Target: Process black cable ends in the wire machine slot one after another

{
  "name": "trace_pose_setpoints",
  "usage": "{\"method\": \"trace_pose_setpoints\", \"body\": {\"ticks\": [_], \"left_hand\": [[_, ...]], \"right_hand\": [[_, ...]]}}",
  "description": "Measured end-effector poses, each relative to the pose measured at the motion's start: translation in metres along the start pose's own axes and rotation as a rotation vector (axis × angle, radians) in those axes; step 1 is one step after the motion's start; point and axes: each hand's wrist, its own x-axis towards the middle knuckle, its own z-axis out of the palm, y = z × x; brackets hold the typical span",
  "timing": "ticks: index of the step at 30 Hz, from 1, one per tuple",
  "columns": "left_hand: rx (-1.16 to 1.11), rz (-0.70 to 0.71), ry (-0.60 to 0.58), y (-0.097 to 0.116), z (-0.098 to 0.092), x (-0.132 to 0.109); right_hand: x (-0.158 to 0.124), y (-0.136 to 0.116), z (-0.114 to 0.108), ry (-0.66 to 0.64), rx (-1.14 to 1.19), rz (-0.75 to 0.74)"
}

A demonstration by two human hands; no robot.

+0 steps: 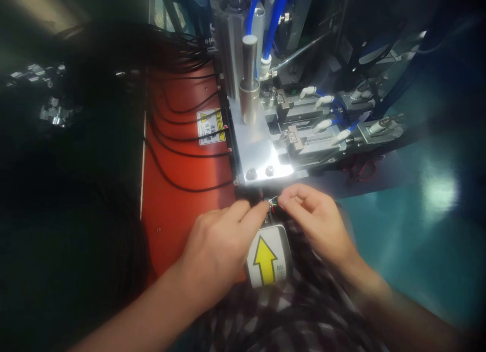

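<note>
Between my two hands, just in front of the machine's metal corner, is a small bundle of thin coloured wires (273, 202), with red, green and white strands showing. My left hand (224, 235) is closed, its fingertips pinching the bundle's left end. From the other side my right hand (317, 215) pinches the right end of the wires between thumb and forefinger. Whatever the wires are joined to is hidden by my fingers. Below them is a white plate with a yellow arrow (267, 258), partly covered by my left hand.
A shiny metal block (261, 162) with bolts and a vertical rod (249, 78) stands just beyond my hands. Pneumatic cylinders (319, 134) with white fittings lie to the right. Black cables (178, 139) cross an orange-red panel (170, 205) bearing a warning label (211, 126). Green floor (417, 240) shows at right.
</note>
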Motion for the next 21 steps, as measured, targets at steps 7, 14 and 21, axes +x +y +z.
{"method": "trace_pose_setpoints", "body": {"ticks": [7, 14, 21], "left_hand": [[0.042, 0.009, -0.010, 0.0006, 0.0001, -0.0007], [0.062, 0.014, -0.001, -0.0004, -0.0001, -0.0003], [0.066, 0.017, 0.003, 0.0001, -0.0010, -0.0001]], "right_hand": [[-0.0019, -0.0003, 0.0017, -0.030, 0.059, 0.030], [-0.0013, 0.0025, 0.0011, -0.038, 0.044, 0.008], [-0.0020, 0.0028, 0.0019, -0.033, -0.022, -0.013]]}}
